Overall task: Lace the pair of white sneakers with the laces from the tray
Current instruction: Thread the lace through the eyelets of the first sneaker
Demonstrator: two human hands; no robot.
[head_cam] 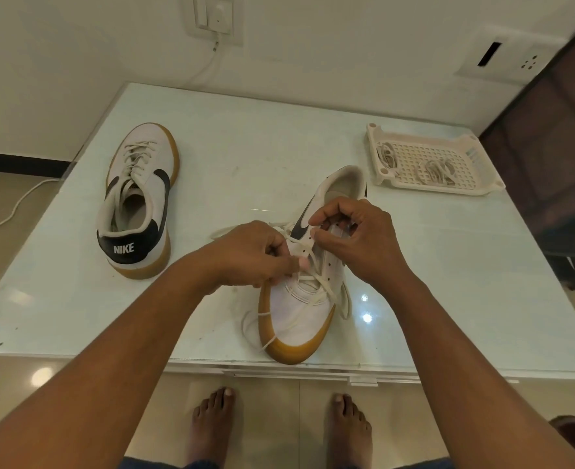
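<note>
- Left grip (pixel 255 255): centre of frame, fingers curled and clamped on the lace (pixel 313 280) beside the middle eyelets of the near sneaker (pixel 296 316). It holds the strands taut across the tongue.
- Right grip (pixel 357 238): just right of centre, fingers curled, with thumb and forefinger tips pressed together at the upper eyelets. It appears clamped on a working end of the same lace. The tip itself is too small to confirm.
- Near sneaker: lower centre, on the bench (pixel 245 147), gum toe pointing to the bottom edge of the frame. About 2 crossings are in at the toe end. The eyelets above them show open. Slack lace loops onto the bench left of the toe, and 1 free end trails out to the left behind the left grip.
- Far sneaker (pixel 140 184): left of frame, well apart from the grips, heel toward the viewer. It looks fully laced.
- Tray (pixel 438 188): upper right, on the bench. 2 bundled laces (pixel 436 170) lie in it, untouched.
- Step in hand, by judgement: sneaker 2 of 2 is being laced, low to middle rows, so the task is past half.
- Next move, by judgement: feed the pinched end through the next open eyelet, draw it snug while the left grip keeps tension, then cross over and repeat on the other row.
- Risk noted: the slack at the toe may leave the ends uneven.
</note>
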